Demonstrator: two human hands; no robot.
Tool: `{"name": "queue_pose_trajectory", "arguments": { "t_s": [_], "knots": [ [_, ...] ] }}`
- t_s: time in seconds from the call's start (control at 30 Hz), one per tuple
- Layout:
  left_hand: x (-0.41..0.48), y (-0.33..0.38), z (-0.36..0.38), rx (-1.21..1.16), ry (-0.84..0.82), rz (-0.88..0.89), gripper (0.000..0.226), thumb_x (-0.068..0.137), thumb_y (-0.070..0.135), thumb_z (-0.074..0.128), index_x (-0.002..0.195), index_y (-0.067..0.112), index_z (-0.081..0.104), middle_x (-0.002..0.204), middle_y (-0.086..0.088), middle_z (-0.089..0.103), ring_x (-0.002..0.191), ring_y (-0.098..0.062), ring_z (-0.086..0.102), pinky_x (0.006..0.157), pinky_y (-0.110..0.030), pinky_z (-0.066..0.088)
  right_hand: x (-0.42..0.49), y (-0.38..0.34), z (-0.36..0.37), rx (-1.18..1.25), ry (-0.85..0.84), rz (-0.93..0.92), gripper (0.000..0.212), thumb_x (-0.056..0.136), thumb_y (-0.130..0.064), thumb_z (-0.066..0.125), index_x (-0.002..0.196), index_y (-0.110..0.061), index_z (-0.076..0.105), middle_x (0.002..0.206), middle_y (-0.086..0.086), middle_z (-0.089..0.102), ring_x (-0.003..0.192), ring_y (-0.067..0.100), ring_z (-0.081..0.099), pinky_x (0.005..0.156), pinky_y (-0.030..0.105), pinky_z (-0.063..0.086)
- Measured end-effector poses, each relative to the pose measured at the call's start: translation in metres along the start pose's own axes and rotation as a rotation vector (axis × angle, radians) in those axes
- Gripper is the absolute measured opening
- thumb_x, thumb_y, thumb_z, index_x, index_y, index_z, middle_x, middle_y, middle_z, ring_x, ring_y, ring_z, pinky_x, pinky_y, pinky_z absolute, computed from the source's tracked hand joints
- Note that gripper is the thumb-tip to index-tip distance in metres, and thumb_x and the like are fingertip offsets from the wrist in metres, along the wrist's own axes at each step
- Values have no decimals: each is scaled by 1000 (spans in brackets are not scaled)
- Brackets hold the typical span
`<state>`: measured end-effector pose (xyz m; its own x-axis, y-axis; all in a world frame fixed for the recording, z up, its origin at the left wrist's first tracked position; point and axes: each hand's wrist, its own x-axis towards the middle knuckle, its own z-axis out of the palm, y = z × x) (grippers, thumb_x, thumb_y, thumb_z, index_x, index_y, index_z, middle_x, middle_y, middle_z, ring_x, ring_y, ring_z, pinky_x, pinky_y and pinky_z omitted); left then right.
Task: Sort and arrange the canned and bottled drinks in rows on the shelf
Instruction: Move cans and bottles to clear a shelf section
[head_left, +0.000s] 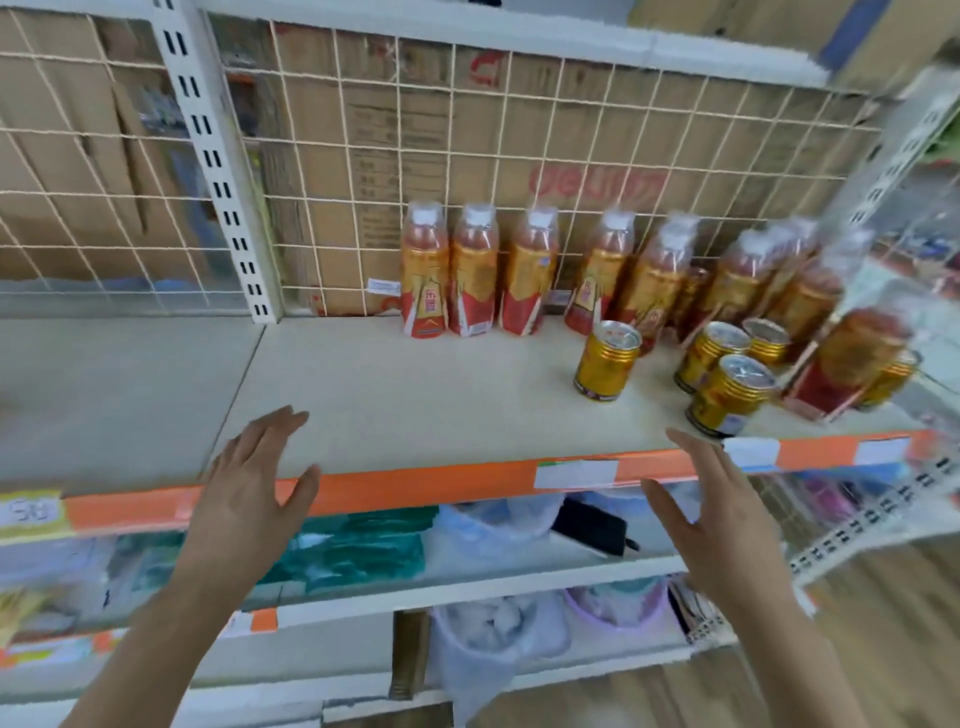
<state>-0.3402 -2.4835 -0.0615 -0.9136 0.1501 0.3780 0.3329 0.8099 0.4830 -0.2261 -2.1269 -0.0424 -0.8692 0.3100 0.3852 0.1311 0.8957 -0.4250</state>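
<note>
Head view: left hand (254, 478) and right hand (711, 514) are raised well apart at the near edge of the shelf (415, 384); each grip is slack, fingers straight and spread, holding nothing; whether either hand touches the shelf I cannot tell; below them a lower shelf (467, 582) shows, with a purple tub (613, 605) under it, both blurred; an orange strip (415, 486) with white labels (576, 474) runs along the near edge, behind the left palm and the right fingers; just beyond the right fingertips, three gold cans (727, 395) stand close together at the right; a lone can (607, 361) stands upright to their left, apart from them; right of the cluster a bottle (852, 358) looks tilted and is blurred, with another can just beside it; farther back, red-and-gold bottles (474, 270) line the far side of the shelf: three upright side by side at the centre, a gap, then more crowded unevenly toward the right, some overlapping; behind them stands a wire grid (519, 130), with cardboard boxes (405, 156) beyond it.
</note>
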Motion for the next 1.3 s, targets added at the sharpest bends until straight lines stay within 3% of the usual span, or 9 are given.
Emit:
{"name": "queue_pose_trajectory", "arguments": {
  "t_s": [0.1,0.3,0.43,0.67,0.83,0.93,1.03,1.23,1.3],
  "knots": [
    [21,19,16,-47,-71,55,49,84,13,65,131,13,50,137,-7,49,121,-31,48,101,-47,37,-7,16,-12,-50,56,75,49,84,-26,65,128,-11,52,119,10,59,96,32,61,63,31,40],
    [79,59,52,-140,-152,244,48,84,12,65,130,11,52,136,-8,50,118,-31,50,99,-46,38,-11,42,-33,-111,187,225,50,82,-22,68,129,-15,51,120,6,59,107,29,58,71,34,43],
    [109,89,84,-168,-209,347,48,85,15,64,131,11,50,138,-7,49,124,-29,47,101,-44,36,-11,54,-41,-151,261,317,46,82,-21,69,125,-15,54,119,0,60,107,24,58,66,29,38],
    [138,136,135,-214,-313,431,51,87,18,62,135,14,46,141,-3,45,129,-22,42,104,-38,34,2,82,-45,-157,272,419,48,84,-28,67,128,-19,52,125,-1,57,113,22,55,69,30,41],
    [155,179,167,-231,-375,354,61,89,27,60,143,18,33,150,0,33,136,-18,32,108,-33,29,45,114,-38,-101,212,403,54,85,-30,65,134,-19,45,127,-1,55,116,21,52,75,30,40],
    [161,200,189,-312,-465,245,82,83,36,66,147,22,17,154,2,22,139,-16,26,110,-37,28,78,133,-27,-29,121,357,67,81,-33,69,139,-19,38,135,0,50,121,19,49,86,29,41],
    [161,216,214,-523,-529,123,105,71,32,78,148,29,6,152,6,24,136,-13,30,109,-35,32,107,148,-15,85,-7,300,78,75,-35,75,140,-18,33,134,0,50,119,18,50,84,24,40],
    [150,233,239,-710,-370,-102,80,66,16,83,126,31,33,126,2,51,116,-18,49,91,-26,42,129,163,8,326,-55,248,69,64,-33,84,112,-40,34,104,-23,55,97,9,57,71,20,43],
    [149,234,241,-714,-348,-104,77,66,14,83,122,31,34,120,4,53,112,-16,51,87,-23,41,131,167,11,368,-60,234,67,62,-38,83,108,-44,35,102,-28,55,95,9,59,74,28,48]
  ]
}}
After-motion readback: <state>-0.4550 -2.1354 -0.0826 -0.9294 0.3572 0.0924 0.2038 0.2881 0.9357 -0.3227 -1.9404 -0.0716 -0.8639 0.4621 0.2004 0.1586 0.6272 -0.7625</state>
